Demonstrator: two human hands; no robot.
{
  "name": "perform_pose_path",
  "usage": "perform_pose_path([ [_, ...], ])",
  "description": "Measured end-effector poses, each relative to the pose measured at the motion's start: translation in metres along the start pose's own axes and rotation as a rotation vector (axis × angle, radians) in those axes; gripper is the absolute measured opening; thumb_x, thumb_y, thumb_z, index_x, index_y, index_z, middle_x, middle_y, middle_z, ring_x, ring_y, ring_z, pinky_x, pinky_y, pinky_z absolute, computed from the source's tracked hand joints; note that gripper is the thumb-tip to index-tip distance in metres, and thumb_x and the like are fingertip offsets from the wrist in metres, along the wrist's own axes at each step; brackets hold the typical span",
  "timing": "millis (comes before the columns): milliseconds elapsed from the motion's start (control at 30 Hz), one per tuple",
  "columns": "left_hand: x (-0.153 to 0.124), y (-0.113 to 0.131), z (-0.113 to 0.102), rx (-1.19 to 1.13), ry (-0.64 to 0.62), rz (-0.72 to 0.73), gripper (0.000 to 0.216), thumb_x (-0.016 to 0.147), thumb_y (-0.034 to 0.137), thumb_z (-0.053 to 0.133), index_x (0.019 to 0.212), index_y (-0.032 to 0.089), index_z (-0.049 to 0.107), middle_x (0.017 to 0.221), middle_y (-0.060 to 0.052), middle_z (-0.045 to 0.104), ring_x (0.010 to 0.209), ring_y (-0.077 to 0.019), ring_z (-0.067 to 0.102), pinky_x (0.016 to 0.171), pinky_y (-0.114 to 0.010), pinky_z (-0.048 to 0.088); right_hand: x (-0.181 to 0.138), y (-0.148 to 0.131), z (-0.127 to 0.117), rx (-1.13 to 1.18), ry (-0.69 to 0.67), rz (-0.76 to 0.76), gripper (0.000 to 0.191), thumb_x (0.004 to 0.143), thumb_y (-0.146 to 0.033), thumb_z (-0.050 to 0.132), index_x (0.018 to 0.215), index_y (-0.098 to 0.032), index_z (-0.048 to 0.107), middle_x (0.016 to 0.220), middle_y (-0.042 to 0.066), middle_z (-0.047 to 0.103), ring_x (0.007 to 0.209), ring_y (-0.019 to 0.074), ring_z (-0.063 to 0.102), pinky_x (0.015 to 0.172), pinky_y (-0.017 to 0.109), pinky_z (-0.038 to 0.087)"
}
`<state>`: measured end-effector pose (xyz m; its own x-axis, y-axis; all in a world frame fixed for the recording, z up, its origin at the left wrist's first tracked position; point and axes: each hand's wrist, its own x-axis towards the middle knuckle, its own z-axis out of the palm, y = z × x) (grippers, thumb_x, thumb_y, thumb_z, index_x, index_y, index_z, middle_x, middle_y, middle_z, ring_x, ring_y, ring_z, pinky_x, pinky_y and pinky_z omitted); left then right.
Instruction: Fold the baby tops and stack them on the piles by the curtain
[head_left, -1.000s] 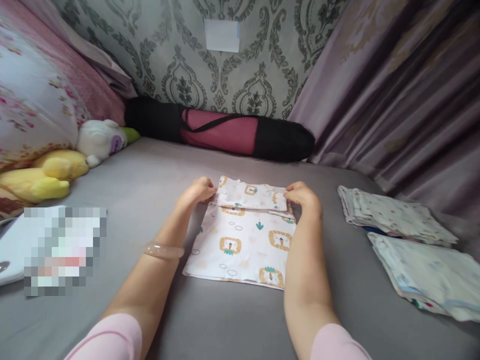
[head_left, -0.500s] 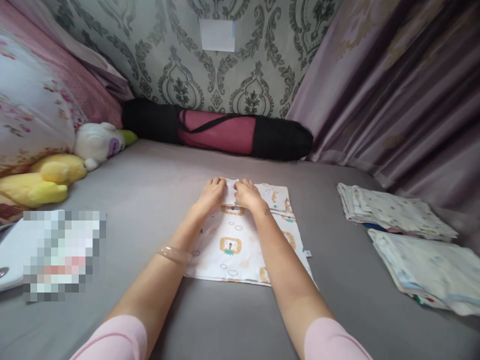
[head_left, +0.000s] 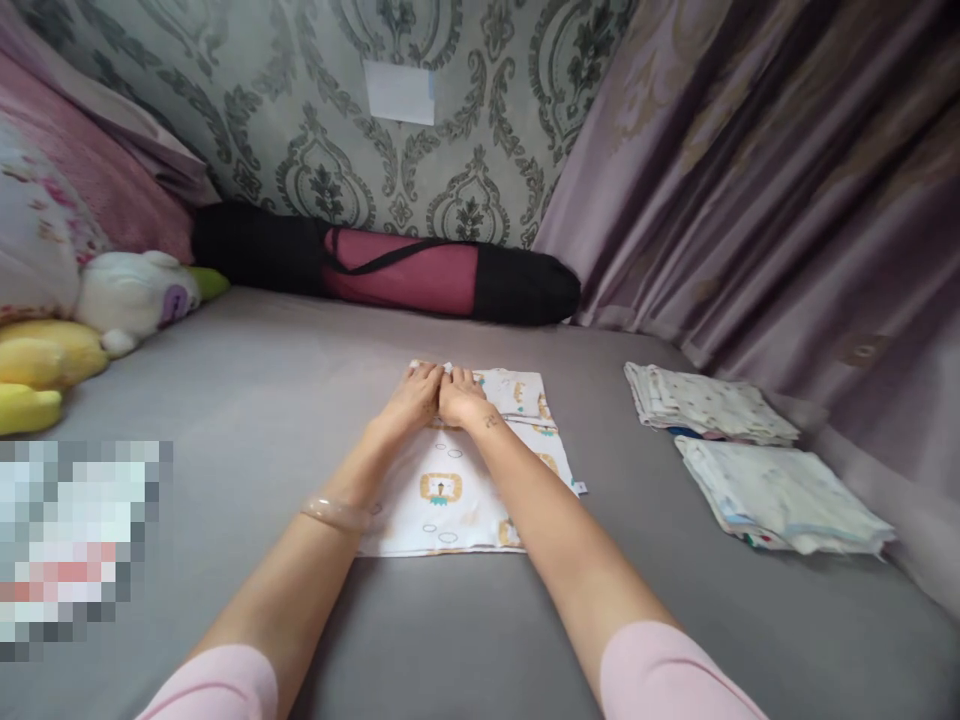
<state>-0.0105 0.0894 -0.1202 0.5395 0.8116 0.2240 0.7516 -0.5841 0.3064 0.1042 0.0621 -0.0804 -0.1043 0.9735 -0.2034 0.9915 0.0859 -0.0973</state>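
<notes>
A white cloth with a lion print [head_left: 450, 500] lies flat on the grey bed sheet [head_left: 255, 400], its far edge folded back towards me. My left hand [head_left: 412, 395] and my right hand [head_left: 459, 398] rest side by side, touching, on the left end of that folded strip. Their fingers are curled down and closed on the fabric. A pale bangle [head_left: 334, 513] sits on my left wrist. Both sleeves are pink.
Two folded piles of pale printed cloth [head_left: 705, 400] [head_left: 780, 495] lie to the right, near a mauve curtain [head_left: 750, 200]. A rolled pink mat in a black bag [head_left: 397, 270] lies along the far wall. A white plush toy [head_left: 127, 295] and a yellow one [head_left: 37, 365] sit at the left.
My right hand has slid left along the folded strip from its right corner until it meets my left hand. The view has shifted a little to the right.
</notes>
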Motion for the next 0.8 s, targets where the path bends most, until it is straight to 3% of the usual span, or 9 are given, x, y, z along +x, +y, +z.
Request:
perform_pose_path([
  [233,-0.009,-0.004,0.006,-0.013,-0.183,-0.216,0.06,0.1,0.04,0.02,0.151,0.009,0.03,0.161,-0.018,0.023,0.15,-0.0279,0.013,0.119,-0.048,0.016,-0.018,0.025,0.023,0.075,0.201,-0.165,0.049,0.097,-0.024,0.031,0.144,-0.014,0.044,0.146,0.014,0.046,0.134,0.0258,0.04,0.11,0.037,0.032],
  [433,-0.013,0.003,0.001,0.05,-0.167,-0.232,0.061,0.099,0.041,0.017,0.151,0.012,0.03,0.161,-0.016,0.023,0.15,-0.0263,0.015,0.119,-0.048,0.016,-0.027,0.057,0.036,0.108,0.159,-0.142,0.062,0.101,-0.044,0.022,0.154,-0.012,0.027,0.163,0.01,0.02,0.15,0.0232,0.014,0.12,0.042,0.012],
  [633,-0.011,0.001,0.002,0.052,-0.177,-0.243,0.063,0.098,0.042,0.018,0.152,0.01,0.029,0.161,-0.017,0.022,0.15,-0.0273,0.014,0.119,-0.05,0.017,-0.036,0.1,0.038,0.09,0.171,-0.048,0.066,0.1,-0.044,0.021,0.154,-0.006,0.024,0.162,0.012,0.018,0.15,0.0236,0.014,0.121,0.042,0.005],
  [800,-0.012,0.0,0.001,0.049,-0.187,-0.242,0.065,0.098,0.043,0.017,0.152,0.009,0.028,0.161,-0.017,0.021,0.151,-0.0269,0.013,0.119,-0.049,0.015,-0.049,0.14,0.04,0.127,0.183,-0.031,0.064,0.1,-0.04,0.019,0.154,-0.005,0.027,0.162,0.012,0.021,0.15,0.0225,0.014,0.121,0.038,0.008],
])
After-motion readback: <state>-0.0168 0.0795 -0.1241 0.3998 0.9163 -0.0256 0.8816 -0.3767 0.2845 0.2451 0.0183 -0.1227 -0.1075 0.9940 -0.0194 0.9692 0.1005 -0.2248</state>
